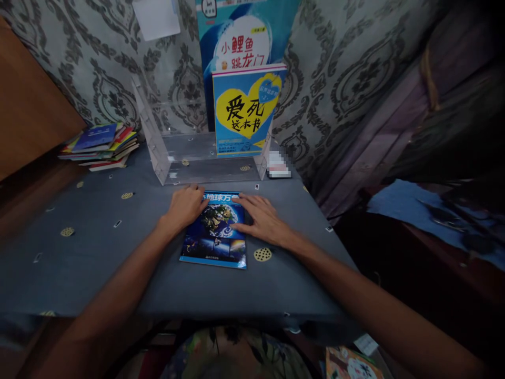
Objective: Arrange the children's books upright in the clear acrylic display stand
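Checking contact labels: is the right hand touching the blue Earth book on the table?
Touching. The head view shows the right hand lying flat on the blue Earth book, its fingers overlapping the cover's upper right edge.

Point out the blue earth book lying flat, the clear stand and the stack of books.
blue earth book (215,239): head view, middle of its cover.
clear stand (213,175): head view, bare front of its base.
stack of books (97,137): head view, top blue cover.
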The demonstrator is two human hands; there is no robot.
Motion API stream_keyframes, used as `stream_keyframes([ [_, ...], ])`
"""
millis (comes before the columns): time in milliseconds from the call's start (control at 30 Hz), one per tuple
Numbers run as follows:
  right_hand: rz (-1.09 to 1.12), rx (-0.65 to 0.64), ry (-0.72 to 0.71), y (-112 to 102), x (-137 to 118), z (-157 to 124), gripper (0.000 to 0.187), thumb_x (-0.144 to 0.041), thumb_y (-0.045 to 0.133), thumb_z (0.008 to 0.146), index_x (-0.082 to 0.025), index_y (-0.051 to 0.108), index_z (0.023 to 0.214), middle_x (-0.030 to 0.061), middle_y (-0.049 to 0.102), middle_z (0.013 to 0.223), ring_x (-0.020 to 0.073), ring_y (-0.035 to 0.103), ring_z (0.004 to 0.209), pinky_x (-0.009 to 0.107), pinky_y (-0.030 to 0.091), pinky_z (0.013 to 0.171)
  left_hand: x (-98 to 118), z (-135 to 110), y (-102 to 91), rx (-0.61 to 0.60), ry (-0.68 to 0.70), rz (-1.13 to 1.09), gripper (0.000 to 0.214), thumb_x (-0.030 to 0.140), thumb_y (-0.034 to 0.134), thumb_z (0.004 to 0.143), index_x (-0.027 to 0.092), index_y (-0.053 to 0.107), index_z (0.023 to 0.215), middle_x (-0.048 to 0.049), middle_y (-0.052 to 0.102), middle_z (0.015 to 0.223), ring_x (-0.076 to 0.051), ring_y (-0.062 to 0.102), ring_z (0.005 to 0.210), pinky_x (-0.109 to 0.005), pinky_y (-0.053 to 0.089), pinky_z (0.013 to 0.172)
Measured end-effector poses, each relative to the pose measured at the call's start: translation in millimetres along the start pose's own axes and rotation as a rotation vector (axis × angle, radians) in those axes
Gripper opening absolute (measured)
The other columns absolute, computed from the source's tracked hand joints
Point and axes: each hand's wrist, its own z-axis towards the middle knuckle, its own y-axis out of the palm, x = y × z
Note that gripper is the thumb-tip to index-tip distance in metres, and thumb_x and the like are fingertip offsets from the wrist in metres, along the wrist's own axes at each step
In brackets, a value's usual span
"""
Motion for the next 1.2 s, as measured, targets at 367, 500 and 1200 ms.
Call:
stream_keyframes([
  [367, 0.074, -0.161, -0.1, 2, -2, -15, 0.111, -0.079, 0.071, 0.072, -0.03, 0.026, 0.161, 0.0163, 0.025, 0.168, 0.0422, 0.02, 0.154, 0.067, 0.02, 0.122, -1, 0, 8.2, 0.056, 0.034, -0.003, 0.032, 0.035, 0.043, 0.103, 0.014, 0.066, 0.114, -0.0161, 0.064, 0.121, -0.031, 0.058, 0.116, -0.039, 0.051, 0.09],
  [500, 0.096, -0.178, -0.098, 1, -4, -16, 0.111, -0.078, 0.072, 0.073, -0.029, 0.025, 0.162, 0.0166, 0.023, 0.169, 0.0422, 0.017, 0.155, 0.067, 0.017, 0.123, -1, 3, 14.6, 0.068, 0.148, -0.003, 0.032, 0.025, 0.039, 0.103, 0.012, 0.066, 0.114, -0.0165, 0.064, 0.118, -0.03, 0.059, 0.115, -0.042, 0.048, 0.098],
  [1200, 0.062, -0.235, -0.077, -1, -3, -16, 0.107, -0.083, 0.059, 0.078, -0.027, 0.025, 0.162, 0.0159, 0.02, 0.17, 0.0408, 0.012, 0.156, 0.067, 0.014, 0.123, -26, 20, 52.7, 0.172, 0.472, -0.401, 0.037, 0.026, 0.05, 0.099, 0.021, 0.062, 0.133, -0.0111, 0.061, 0.133, -0.027, 0.056, 0.125, -0.047, 0.043, 0.111],
])
